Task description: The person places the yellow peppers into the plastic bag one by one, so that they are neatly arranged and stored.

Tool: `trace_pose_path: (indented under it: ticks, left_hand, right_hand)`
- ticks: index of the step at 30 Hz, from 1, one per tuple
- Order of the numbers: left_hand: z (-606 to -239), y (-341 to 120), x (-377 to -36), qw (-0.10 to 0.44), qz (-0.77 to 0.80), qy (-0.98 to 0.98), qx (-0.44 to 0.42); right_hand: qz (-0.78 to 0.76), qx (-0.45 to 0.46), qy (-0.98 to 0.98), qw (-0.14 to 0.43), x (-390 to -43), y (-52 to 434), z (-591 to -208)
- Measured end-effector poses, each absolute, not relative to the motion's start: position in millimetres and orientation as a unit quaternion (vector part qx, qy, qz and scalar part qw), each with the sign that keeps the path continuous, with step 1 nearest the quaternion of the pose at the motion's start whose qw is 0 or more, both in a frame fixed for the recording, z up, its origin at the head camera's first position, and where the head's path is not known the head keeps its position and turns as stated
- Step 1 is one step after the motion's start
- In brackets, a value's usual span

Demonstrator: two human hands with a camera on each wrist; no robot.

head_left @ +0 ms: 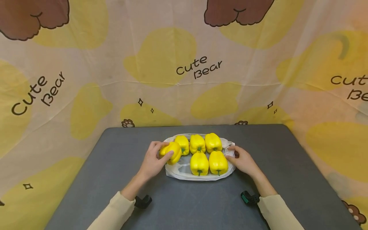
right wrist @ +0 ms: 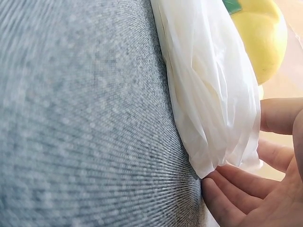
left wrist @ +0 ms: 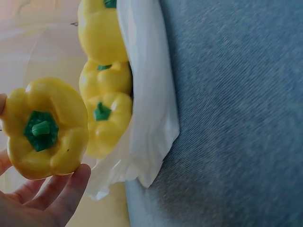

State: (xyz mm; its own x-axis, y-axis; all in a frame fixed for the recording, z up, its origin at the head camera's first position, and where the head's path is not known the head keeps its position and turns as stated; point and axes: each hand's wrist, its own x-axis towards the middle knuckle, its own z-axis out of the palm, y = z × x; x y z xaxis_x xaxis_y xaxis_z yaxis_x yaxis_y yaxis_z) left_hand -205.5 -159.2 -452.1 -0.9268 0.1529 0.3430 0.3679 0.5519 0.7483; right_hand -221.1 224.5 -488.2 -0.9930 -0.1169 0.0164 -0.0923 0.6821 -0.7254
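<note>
My left hand (head_left: 151, 159) grips a yellow bell pepper (head_left: 173, 153) above the left end of a white plastic bag (head_left: 184, 175). In the left wrist view the held pepper (left wrist: 66, 127) turns its green stem towards the camera, fingers beneath it. The bag lies spread with its rim bunched into an oval. Several more yellow peppers (head_left: 199, 163) stand in it in two rows, the gap being at the front left. At the bag's right end, my right hand (head_left: 242, 159) pinches the rim; in the right wrist view the fingers (right wrist: 241, 182) lie against the crumpled plastic (right wrist: 213, 94).
A dark grey table (head_left: 195, 204) carries the bag near its far edge. Behind and beside it hangs a patterned cloth (head_left: 172, 57) with bear prints. Black wrist devices (head_left: 143, 202) sit below both hands.
</note>
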Motion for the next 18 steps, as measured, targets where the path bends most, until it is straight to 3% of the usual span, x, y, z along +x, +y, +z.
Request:
trace_pose_path:
  ticks: [18]
  left_hand:
    - [-474,-142,-195,0.085,-0.429,-0.883,-0.169]
  right_hand:
    - [-0.395,-0.059,0.917,0.012,-221,224,-489]
